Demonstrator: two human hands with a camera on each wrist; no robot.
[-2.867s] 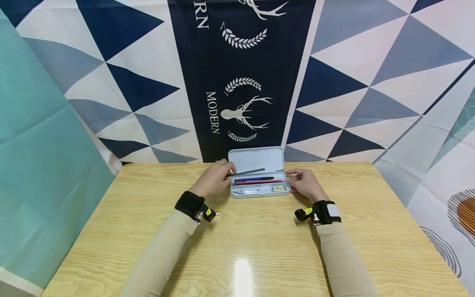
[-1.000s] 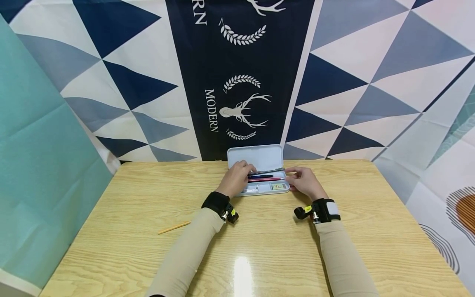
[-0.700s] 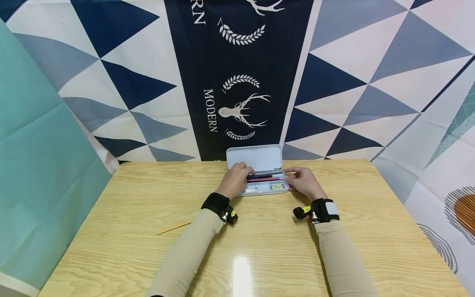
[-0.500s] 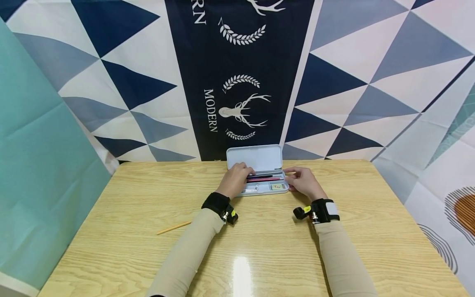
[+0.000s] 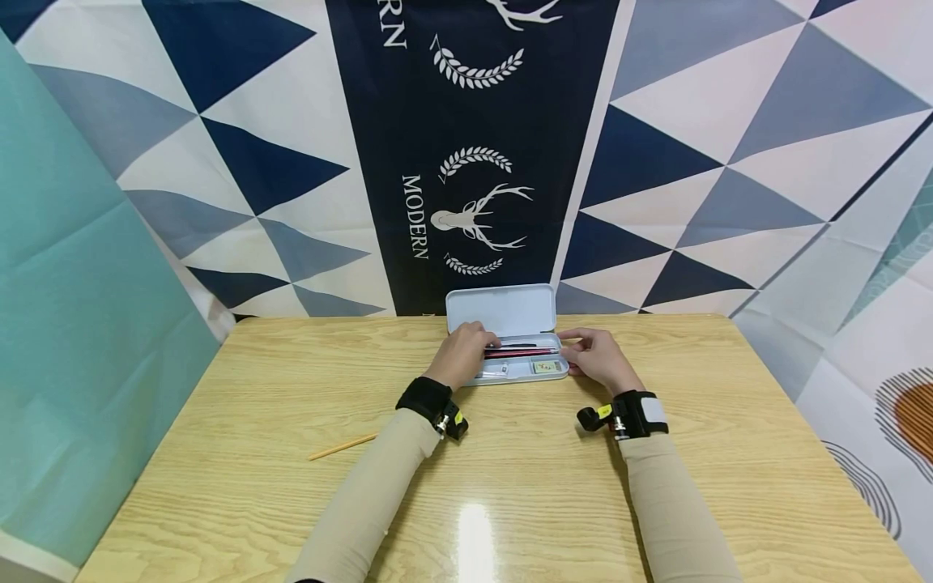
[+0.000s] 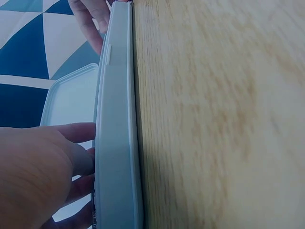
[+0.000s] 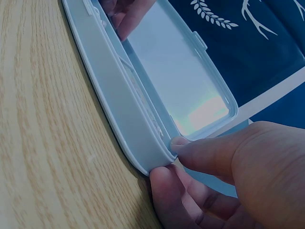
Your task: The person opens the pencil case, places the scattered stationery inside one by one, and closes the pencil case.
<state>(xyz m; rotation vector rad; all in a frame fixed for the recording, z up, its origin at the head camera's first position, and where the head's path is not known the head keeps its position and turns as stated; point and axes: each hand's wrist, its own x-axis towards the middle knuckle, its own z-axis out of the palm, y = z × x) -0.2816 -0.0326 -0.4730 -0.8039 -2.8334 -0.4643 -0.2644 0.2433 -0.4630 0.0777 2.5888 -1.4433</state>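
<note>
A light blue pencil case (image 5: 521, 377) lies at the table's back edge, its lid (image 5: 503, 308) tipped up against the wall cloth. My left hand (image 5: 459, 354) is over the case's left part, its fingers reaching inside; in the left wrist view the fingertips are hidden behind the case wall. Whether they pinch anything I cannot tell. Beside them lie a black pen (image 5: 519, 346) and a red pencil (image 5: 521, 353). My right hand (image 5: 599, 359) pinches the case's right end, thumb on the rim and a finger outside, as the right wrist view (image 7: 224, 167) shows.
In the front compartments sit a small clear-and-white item (image 5: 494, 371) and a small block with a yellow-green picture (image 5: 547, 368). A yellow pencil (image 5: 338, 448) lies on the wooden table (image 5: 539, 486), partly behind the left forearm. Patterned cloth (image 5: 474, 105) hangs behind.
My left hand has moved right, over the case. The dark pencil it held has gone down into the case, and its raised end no longer shows. The right hand has stayed put.
</note>
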